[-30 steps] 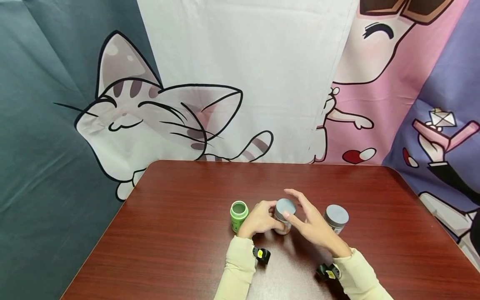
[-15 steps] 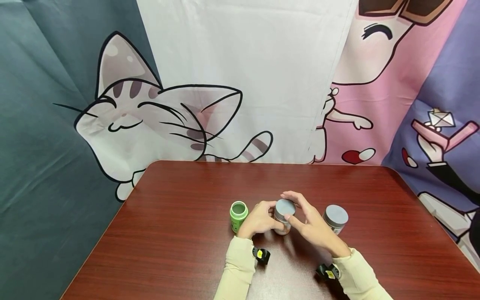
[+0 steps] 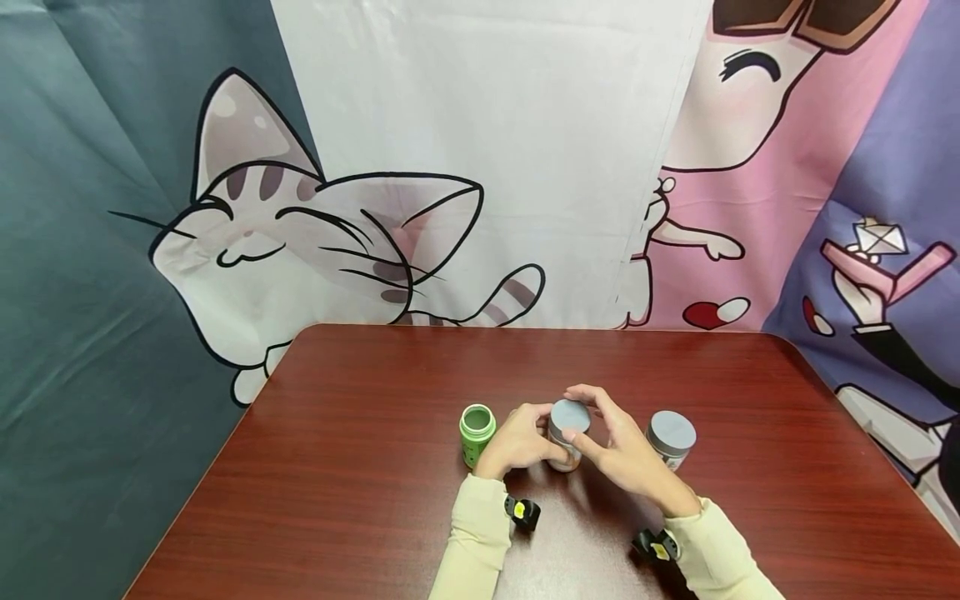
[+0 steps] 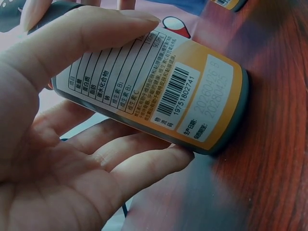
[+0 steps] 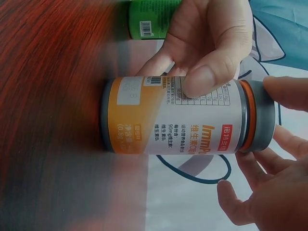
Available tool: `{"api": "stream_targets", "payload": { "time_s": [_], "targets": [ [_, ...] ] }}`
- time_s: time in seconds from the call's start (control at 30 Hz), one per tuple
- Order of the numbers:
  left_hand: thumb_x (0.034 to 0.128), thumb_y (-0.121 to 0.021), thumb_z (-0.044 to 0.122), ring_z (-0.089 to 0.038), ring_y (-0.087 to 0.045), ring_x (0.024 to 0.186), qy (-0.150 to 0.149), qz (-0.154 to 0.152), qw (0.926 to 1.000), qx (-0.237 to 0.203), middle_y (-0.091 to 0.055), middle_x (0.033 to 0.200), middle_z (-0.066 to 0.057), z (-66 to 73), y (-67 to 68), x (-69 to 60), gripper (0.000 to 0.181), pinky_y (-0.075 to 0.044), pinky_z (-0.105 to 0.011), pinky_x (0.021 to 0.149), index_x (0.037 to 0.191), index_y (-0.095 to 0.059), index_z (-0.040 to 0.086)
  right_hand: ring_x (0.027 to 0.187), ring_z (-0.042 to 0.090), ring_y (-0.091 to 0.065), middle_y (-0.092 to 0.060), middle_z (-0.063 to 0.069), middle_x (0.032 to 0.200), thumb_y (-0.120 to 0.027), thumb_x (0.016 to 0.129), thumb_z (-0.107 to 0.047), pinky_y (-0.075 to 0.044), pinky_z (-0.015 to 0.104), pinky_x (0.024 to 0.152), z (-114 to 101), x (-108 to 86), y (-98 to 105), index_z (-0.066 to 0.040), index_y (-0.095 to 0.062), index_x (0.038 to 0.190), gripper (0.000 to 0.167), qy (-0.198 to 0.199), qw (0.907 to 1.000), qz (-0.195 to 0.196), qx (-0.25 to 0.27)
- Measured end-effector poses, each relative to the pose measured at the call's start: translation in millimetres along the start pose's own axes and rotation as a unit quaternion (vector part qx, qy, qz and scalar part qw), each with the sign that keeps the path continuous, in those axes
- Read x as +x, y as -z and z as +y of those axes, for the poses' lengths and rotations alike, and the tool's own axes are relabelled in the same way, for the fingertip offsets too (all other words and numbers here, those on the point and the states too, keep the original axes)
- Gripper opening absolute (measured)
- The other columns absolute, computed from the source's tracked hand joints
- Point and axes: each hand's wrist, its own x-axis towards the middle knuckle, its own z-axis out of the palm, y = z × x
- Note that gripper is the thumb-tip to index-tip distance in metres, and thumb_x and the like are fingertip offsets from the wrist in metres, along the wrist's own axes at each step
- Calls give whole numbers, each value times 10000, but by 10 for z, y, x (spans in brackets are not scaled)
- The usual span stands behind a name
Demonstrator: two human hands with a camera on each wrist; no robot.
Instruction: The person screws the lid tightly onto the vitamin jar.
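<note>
1. Green bottle [image 3: 472, 447], upright, tabletop [image 3: 337, 500].
2. L hand [image 3: 519, 440], fingers pinching orange-white bottle [image 5: 183, 125]; firm hold below lid prob. best.
3. Said bottle upright betw. hands.
4. R hand [image 3: 626, 454], fingers pinching grey lid [image 5: 263, 118]; even grip advisable.
5. Grey-topped jar [image 3: 672, 435] alongside.

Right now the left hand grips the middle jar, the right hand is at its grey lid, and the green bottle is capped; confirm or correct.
Wrong: the green bottle is uncapped; the head view shows its open mouth. The left hand does grip the middle jar, with the right hand at its grey lid.
</note>
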Motion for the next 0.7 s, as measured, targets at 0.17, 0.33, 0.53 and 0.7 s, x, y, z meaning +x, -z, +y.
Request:
{"api": "stream_targets", "payload": {
  "time_s": [0.17,0.33,0.53,0.7],
  "targets": [
    [614,-824,103,-15,-607,786,1,8,10000,-17,-667,857,90,-7,-4,-4,423,-465,-201,741,999,-662,163,1125,125,-475,-522,44,1224,-685,830,-226,-392,297,930,40,-6,-21,-173,-443,1262,498,96,9994,140,-289],
    [612,-822,92,-18,-608,771,7,-8,10000,-45,-667,843,91,-12,-5,-8,411,-466,-202,730,984,-665,167,1105,129,-479,-527,19,1200,-696,820,-254,-378,369,907,36,-10,-33,-174,-441,1263,518,192,9973,245,-662],
    [623,-826,101,-30,-611,756,-26,-34,10000,-79,-669,832,81,-13,-2,-3,398,-472,-205,716,980,-663,169,1155,104,-447,-472,-49,1269,-675,821,-370,-363,354,922,4,-18,-18,-244,-369,1337,613,-188,9965,161,-794],
    [640,-817,102,-28,-609,781,-121,-66,9999,-61,-671,873,60,-17,-4,4,414,-470,-201,726,1019,-655,142,1237,132,-396,-394,-71,1370,-640,860,-324,-358,423,952,-39,-17,8,-293,-297,1389,632,-375,9978,13,-546]
  ]
}}
